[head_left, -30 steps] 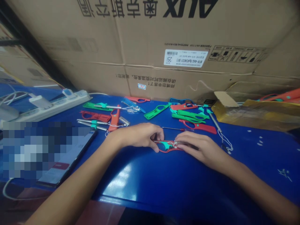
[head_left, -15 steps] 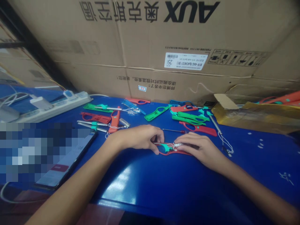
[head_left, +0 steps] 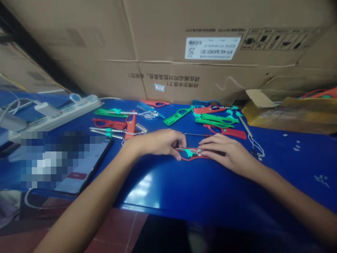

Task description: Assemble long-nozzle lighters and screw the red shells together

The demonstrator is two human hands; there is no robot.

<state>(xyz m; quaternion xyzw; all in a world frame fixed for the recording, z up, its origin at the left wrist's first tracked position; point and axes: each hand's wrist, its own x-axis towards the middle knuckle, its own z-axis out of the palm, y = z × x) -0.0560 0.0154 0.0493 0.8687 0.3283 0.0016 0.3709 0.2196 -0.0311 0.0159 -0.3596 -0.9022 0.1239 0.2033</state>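
In the middle of the blue table a red lighter shell half (head_left: 196, 158) lies between my hands, its inside facing up. A teal trigger (head_left: 188, 153) sits in it, with white wires and small parts towards its right. My left hand (head_left: 164, 142) is curled over the left end, thumb and fingers gripping it. My right hand (head_left: 228, 151) is closed around the other half, fingertips at the wires; its palm hides what lies beneath. Just behind, a thin screwdriver (head_left: 197, 135) lies on the table.
Red and green shell halves (head_left: 217, 120) lie behind my right hand, and metal lighter tubes (head_left: 105, 133) lie to the left. A power strip (head_left: 52, 116) and a phone (head_left: 84, 172) are at far left. Cardboard (head_left: 158, 42) walls the back; an open box (head_left: 286, 114) stands right.
The view has tilted down, so everything sits higher in the picture. Both hands stay on the red shell; my right fingers have shifted slightly over the wires.
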